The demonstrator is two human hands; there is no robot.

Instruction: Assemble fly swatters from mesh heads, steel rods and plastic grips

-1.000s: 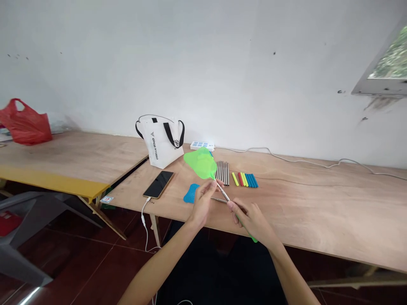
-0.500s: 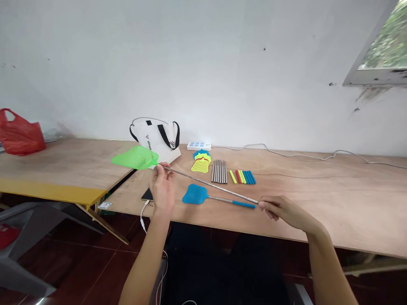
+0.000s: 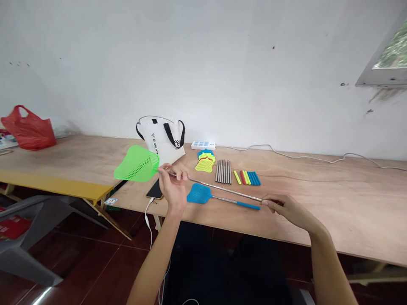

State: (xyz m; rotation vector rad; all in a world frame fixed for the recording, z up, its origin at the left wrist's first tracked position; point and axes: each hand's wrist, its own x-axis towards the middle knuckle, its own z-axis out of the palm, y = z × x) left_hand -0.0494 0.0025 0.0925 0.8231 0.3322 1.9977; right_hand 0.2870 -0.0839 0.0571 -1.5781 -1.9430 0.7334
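Note:
A green fly swatter (image 3: 136, 164) with a long, extended metal rod is held above the table between my two hands. My left hand (image 3: 173, 188) grips the rod just behind the green head. My right hand (image 3: 286, 209) is closed around the rod's other end, hiding its tip. Below the rod lies a blue fly swatter (image 3: 199, 194) with a blue handle sleeve. Behind it are a stack of blue, yellow and red swatter heads (image 3: 205, 164), a row of metal rods (image 3: 223, 172) and several coloured handle sleeves (image 3: 253, 178).
A white bag (image 3: 162, 137) with black straps and a white power strip (image 3: 203, 145) stand near the wall. A phone (image 3: 155, 190) on a charging cable lies left of my left hand. A red plastic bag (image 3: 29, 128) sits on the adjoining table (image 3: 82, 154).
The green head has turned to show more of its flat face, and my left hand has rolled on the rod. The whole view has shifted slightly.

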